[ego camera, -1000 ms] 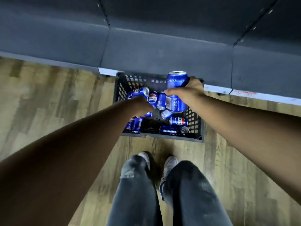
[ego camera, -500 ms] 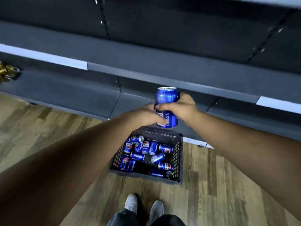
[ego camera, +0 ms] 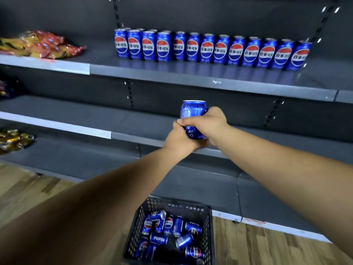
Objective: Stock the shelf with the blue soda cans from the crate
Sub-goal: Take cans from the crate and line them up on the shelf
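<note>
A blue soda can point(ego camera: 193, 113) stands upright in the air in front of the middle shelf. My right hand point(ego camera: 206, 121) grips its side, fingers wrapped across the front. My left hand point(ego camera: 179, 139) cups the can's bottom from below and the left. A black plastic crate point(ego camera: 209, 234) sits on the floor below, holding several blue cans point(ego camera: 170, 232) lying loose. On the upper shelf point(ego camera: 191, 77) a row of several blue cans point(ego camera: 208, 48) stands upright, labels facing out.
Red and yellow snack bags point(ego camera: 44, 44) lie on the upper shelf's left end. More bags point(ego camera: 13, 139) sit at the far left of a lower shelf. The dark middle shelf point(ego camera: 76, 115) and bottom shelf run behind my hands. Wooden floor point(ego camera: 257, 245) surrounds the crate.
Both hands have lifted the can from just above the crate to the middle shelf's height. My view has tilted up, bringing the upper shelf's can row into sight.
</note>
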